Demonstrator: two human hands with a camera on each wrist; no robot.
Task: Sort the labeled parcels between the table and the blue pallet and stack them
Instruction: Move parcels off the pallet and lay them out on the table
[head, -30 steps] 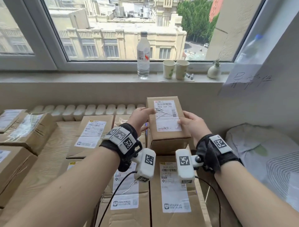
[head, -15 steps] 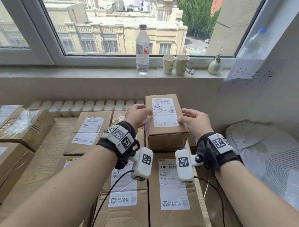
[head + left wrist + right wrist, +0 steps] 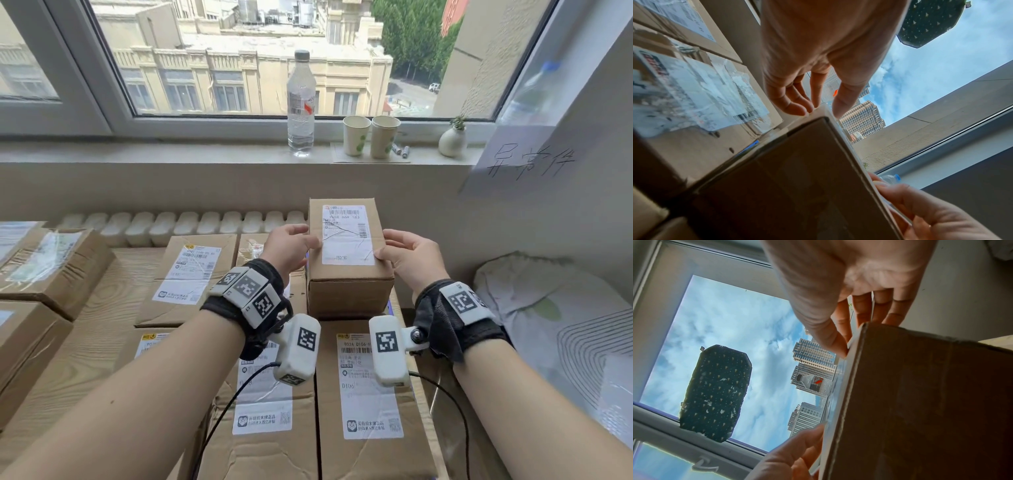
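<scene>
Head-camera view: a small brown cardboard parcel with a white label [image 3: 349, 253], long axis running away toward the window, is held atop a larger labeled carton [image 3: 371, 394], pinched between left hand [image 3: 289, 248] and right hand [image 3: 409, 258], equally near.

Wooden table [image 3: 85, 329] under labeled parcels [image 3: 191, 274].

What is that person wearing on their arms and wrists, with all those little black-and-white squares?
Both forearms are bare, with no sleeves. Each wrist carries a black fabric wrist wrap topped with white blocks printed with black square code markers. Below each wrist hangs a rounded white plastic camera pod, also marked with a code square, and a thin black cable trails from it toward the person.
</scene>
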